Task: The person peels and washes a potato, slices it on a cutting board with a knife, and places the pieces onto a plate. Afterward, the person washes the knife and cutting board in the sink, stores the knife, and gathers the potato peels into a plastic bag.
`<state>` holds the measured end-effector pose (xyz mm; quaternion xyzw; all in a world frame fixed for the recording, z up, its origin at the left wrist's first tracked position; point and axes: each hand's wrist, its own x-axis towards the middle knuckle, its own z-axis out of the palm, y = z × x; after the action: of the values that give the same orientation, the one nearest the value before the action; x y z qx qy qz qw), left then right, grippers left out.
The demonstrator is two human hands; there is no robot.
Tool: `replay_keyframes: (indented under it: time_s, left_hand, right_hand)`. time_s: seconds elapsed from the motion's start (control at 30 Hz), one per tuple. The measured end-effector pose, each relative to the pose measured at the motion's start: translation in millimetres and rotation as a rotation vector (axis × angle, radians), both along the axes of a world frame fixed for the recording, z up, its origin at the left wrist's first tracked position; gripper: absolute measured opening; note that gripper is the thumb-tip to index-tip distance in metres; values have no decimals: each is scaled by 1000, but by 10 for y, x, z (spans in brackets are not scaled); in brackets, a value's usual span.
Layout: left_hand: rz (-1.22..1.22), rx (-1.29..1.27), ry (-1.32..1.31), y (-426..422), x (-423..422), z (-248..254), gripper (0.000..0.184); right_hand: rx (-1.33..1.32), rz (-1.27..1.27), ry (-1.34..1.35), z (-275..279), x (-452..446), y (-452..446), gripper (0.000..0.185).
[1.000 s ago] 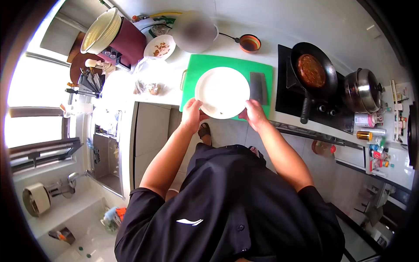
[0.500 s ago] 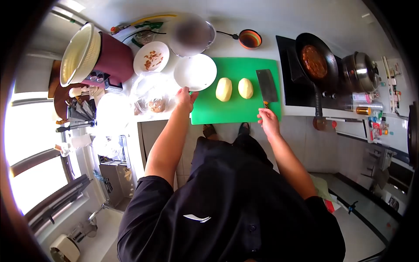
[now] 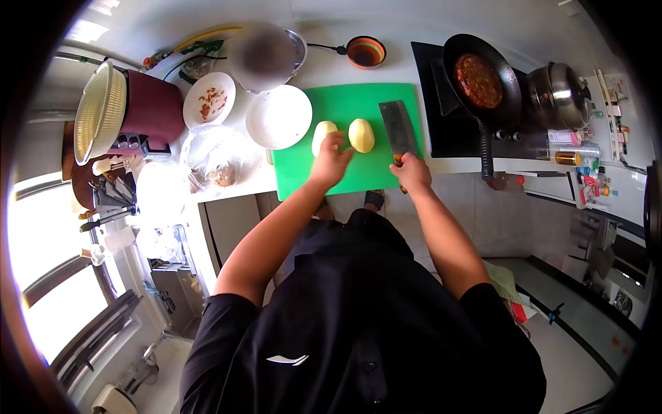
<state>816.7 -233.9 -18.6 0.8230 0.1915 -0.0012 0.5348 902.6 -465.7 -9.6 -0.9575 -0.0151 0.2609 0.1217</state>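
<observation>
Two peeled potatoes lie side by side on a green cutting board (image 3: pixel 303 178). My left hand (image 3: pixel 331 165) is over the board, its fingers apart at the left potato (image 3: pixel 321 135) and partly covering it; whether they touch it I cannot tell. Just to the right of those fingers is the other potato (image 3: pixel 361 136). My right hand (image 3: pixel 415 174) is wrapped around the handle of a cleaver (image 3: pixel 396 127), whose broad dark blade points away from me at the board's right side. A white bowl (image 3: pixel 278 117) stands at the board's left edge.
A plate with brown scraps (image 3: pixel 210 99) and a plastic bag (image 3: pixel 214 155) are on the left. Behind the board stands a striped bowl (image 3: pixel 365 52). To the right, a frying pan (image 3: pixel 479 83) with reddish food and a steel pot (image 3: pixel 557 96) sit by the cooktop.
My left hand has left the white bowl's rim and moved right to the left potato. My right hand, earlier at the cleaver's handle with looser fingers, now grips it. The view has shifted slightly.
</observation>
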Motion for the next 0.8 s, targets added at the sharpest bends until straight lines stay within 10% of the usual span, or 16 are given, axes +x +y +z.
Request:
replay_keyframes:
  time_s: [0.17, 0.33, 0.6, 0.8]
  left_hand:
    - [59, 237, 197, -618, 815, -1404, 86]
    - [299, 76, 141, -1004, 931, -1240, 85]
    - [322, 73, 152, -1012, 928, -1187, 78]
    - [134, 821, -524, -952, 965, -1417, 47]
  right_hand:
    - [119, -175, -170, -264, 38, -231, 31]
    - [633, -441, 164, -8, -8, -454, 38]
    - [551, -181, 89, 241, -146, -357, 59]
    - [535, -164, 37, 297, -112, -376, 58]
